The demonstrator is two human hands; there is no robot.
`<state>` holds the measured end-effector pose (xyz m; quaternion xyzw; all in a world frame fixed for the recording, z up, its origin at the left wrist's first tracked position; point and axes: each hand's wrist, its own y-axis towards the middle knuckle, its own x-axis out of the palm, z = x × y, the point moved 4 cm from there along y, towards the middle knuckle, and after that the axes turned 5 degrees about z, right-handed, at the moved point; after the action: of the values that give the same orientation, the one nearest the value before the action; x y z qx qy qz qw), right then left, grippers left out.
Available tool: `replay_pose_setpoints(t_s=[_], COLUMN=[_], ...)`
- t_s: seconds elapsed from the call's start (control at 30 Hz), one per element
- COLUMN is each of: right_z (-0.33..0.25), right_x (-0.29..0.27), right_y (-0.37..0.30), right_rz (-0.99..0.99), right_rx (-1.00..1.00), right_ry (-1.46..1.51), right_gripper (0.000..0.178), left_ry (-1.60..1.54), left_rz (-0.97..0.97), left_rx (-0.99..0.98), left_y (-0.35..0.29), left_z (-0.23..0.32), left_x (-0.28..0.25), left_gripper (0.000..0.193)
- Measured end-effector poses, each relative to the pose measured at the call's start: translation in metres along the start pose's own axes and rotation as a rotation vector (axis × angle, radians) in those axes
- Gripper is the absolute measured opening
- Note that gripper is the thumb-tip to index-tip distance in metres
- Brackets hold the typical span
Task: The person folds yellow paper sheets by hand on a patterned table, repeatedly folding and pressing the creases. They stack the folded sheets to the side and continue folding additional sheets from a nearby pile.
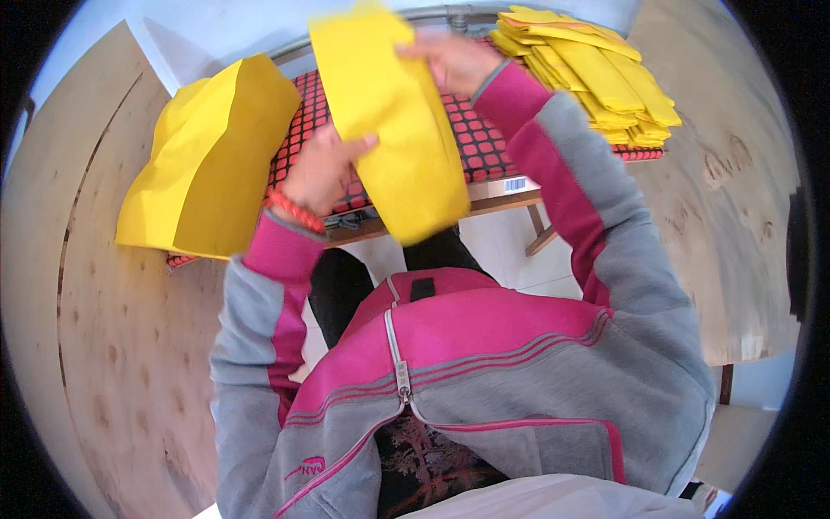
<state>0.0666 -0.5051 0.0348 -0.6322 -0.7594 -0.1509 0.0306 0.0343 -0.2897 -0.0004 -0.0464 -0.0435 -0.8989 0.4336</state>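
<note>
Left hand (pixel 322 173): grips the lower left edge of a folded yellow paper sheet (pixel 393 121), thumb laid across its face.
Right hand (pixel 454 60): pinches the sheet's upper right edge.
Sheet: held up at top centre of the frame, above the desk (pixel 506 197).
Desk cover: red-and-black grid mat (pixel 480 138).
Upper left: loose stack of yellow sheets (pixel 203 160).
Upper right: pile of folded yellow pieces (pixel 596 73).

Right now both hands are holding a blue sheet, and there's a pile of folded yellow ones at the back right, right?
Not quite: the head view shows the sheet in the left hand and right hand is yellow, not blue. The folded yellow pile is at the back right.
</note>
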Motion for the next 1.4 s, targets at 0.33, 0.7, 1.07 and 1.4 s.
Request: replay_pose_setpoints(t_s=[0.33, 0.7, 1.07, 1.4], right_z=[-0.122, 0.008, 0.096, 0.075], right_x=[0.010, -0.032, -0.099, -0.118], right_y=[0.019, 0.028, 0.012, 0.008], right_rz=[-0.017, 0.092, 0.288, 0.352], right_rx=[-0.528, -0.268, 0.497, 0.255], right_ry=[-0.226, -0.104, -0.075, -0.537], right_gripper=[0.037, 0.044, 0.044, 0.031], left_ry=[0.559, 0.171, 0.335, 1.318], left_rz=[0.023, -0.101, -0.034, 0.187], left_rx=[0.415, 0.162, -0.134, 0.377], left_y=[0.098, 0.111, 0.088, 0.063], left_z=[0.093, -0.024, -0.062, -0.034], left_x=[-0.061, -0.059, -0.077, -0.088], left_gripper=[0.022, 0.031, 0.042, 0.061])
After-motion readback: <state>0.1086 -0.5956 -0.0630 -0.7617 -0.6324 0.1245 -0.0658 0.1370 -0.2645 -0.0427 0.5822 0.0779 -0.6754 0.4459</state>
